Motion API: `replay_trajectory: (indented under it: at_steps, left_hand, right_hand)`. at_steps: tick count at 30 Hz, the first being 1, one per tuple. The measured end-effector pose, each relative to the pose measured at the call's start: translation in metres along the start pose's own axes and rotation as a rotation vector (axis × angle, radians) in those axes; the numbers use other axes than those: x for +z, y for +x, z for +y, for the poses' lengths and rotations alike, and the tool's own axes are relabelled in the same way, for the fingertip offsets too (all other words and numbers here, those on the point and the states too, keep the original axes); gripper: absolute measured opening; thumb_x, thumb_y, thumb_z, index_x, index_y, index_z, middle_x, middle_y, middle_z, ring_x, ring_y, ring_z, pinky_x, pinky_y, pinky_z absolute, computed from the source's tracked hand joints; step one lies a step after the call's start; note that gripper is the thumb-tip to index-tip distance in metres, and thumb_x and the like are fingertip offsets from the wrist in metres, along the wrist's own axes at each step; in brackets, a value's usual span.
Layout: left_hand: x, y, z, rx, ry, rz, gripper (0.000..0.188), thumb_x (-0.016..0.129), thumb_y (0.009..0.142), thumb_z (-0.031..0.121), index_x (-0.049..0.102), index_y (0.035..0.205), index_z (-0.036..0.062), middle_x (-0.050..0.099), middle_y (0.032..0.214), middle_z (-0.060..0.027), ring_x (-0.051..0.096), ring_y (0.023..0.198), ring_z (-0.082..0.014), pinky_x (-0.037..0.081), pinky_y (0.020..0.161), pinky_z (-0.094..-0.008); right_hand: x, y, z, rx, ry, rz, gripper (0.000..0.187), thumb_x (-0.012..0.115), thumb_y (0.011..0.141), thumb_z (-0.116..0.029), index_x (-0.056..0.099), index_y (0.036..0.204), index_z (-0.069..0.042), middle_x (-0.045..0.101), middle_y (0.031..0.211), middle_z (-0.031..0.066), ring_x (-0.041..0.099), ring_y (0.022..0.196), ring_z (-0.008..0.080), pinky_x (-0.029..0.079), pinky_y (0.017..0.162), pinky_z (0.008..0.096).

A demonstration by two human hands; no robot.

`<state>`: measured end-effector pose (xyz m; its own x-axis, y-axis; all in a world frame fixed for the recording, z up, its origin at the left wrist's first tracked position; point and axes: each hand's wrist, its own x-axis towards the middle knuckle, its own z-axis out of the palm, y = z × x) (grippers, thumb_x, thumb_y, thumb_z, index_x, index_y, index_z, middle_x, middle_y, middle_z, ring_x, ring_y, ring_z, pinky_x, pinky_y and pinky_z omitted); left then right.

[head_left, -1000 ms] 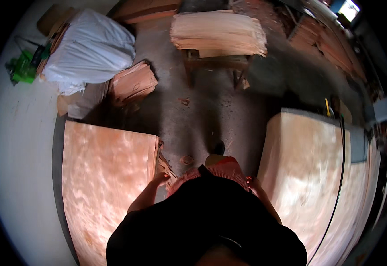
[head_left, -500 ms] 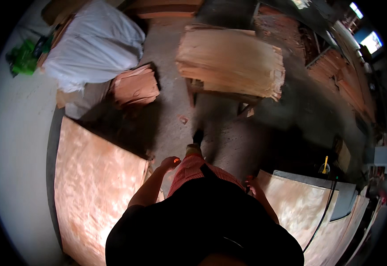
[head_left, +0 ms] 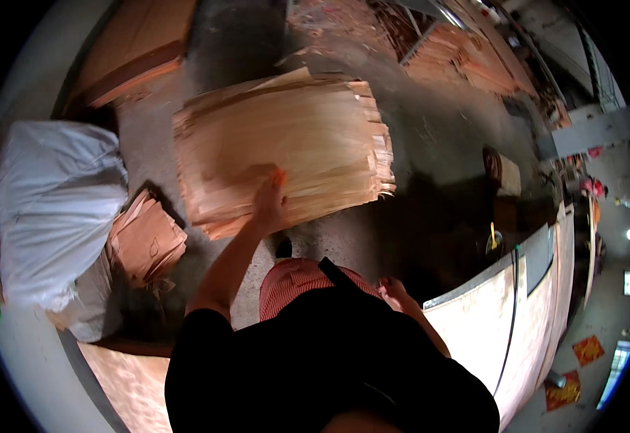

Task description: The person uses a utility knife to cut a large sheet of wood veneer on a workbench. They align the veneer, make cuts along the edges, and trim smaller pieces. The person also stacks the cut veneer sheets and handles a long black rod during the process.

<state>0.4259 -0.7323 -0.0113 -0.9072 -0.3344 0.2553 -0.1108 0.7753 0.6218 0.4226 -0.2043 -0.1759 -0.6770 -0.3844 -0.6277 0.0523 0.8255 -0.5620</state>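
Observation:
My left hand (head_left: 269,202) reaches forward over the near part of a stack of thin wood veneer sheets (head_left: 286,137). A small orange patch shows at its fingertips; blur hides whether the fingers grip anything or touch the top sheet. The stack is pale, with ragged, uneven edges at its right and near sides. Close to my waist on the right is my right hand (head_left: 394,292), its fingers curled in; anything inside them is hidden. It is nearest to the pale wood panels (head_left: 466,325) at my right.
On the left, a white-covered pile (head_left: 62,195) stands beside a small stack of reddish veneer pieces (head_left: 145,242). A pale board (head_left: 131,375) lies at lower left. A container with a yellow-handled tool (head_left: 493,238) stands beyond the right panels. More boards (head_left: 131,47) lie far left.
My left hand has gone from beside my leg out over the veneer stack. The view has turned right and the stack appears closer. My right hand stays near my waist.

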Motion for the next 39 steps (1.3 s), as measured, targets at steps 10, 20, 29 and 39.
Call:
replay_trajectory:
  at_steps: [10,20,29,39]
  left_hand:
    - [0.056,0.07,-0.079,0.253,0.104,0.07,0.025,0.046,0.081,0.011,0.055,0.103,0.0022,0.048,0.112,-0.014,0.046,0.107,-0.0282,0.043,0.083,-0.0369]
    - [-0.045,0.116,-0.095,-0.237,-0.281,0.021,0.029,0.05,0.086,0.023,0.057,0.1,-0.001,0.061,0.079,-0.0098,0.055,0.07,-0.0154,0.044,0.066,-0.0268]
    - [-0.1,0.123,-0.047,-0.151,-0.148,0.263,0.021,0.051,0.082,0.016,0.058,0.084,-0.0044,0.054,0.061,-0.0067,0.046,0.055,-0.0114,0.038,0.049,-0.0276]
    - [-0.056,0.09,-0.046,-0.288,-0.281,0.276,0.018,0.065,0.074,0.018,0.058,0.078,0.0024,0.054,0.064,-0.0039,0.048,0.057,-0.013,0.041,0.054,-0.0271]
  right_hand:
    - [-0.014,0.031,-0.168,0.059,0.0,-0.054,0.029,0.045,0.087,-0.03,0.058,0.103,-0.009,0.063,0.085,0.0104,0.058,0.079,0.0239,0.044,0.069,0.0347]
    - [-0.071,0.072,-0.28,0.062,0.025,0.005,0.027,0.047,0.087,-0.03,0.056,0.102,-0.01,0.06,0.075,0.0077,0.053,0.06,0.0181,0.041,0.055,0.0296]
    - [-0.076,0.159,-0.381,-0.285,-0.351,0.309,0.049,0.048,0.08,-0.016,0.033,0.127,-0.014,0.049,0.1,0.0141,0.056,0.083,0.0323,0.046,0.068,0.0407]
    - [-0.044,0.13,-0.38,-0.487,-0.139,0.225,0.044,0.056,0.075,-0.021,0.044,0.117,-0.011,0.052,0.103,0.0158,0.055,0.085,0.0338,0.045,0.07,0.0412]
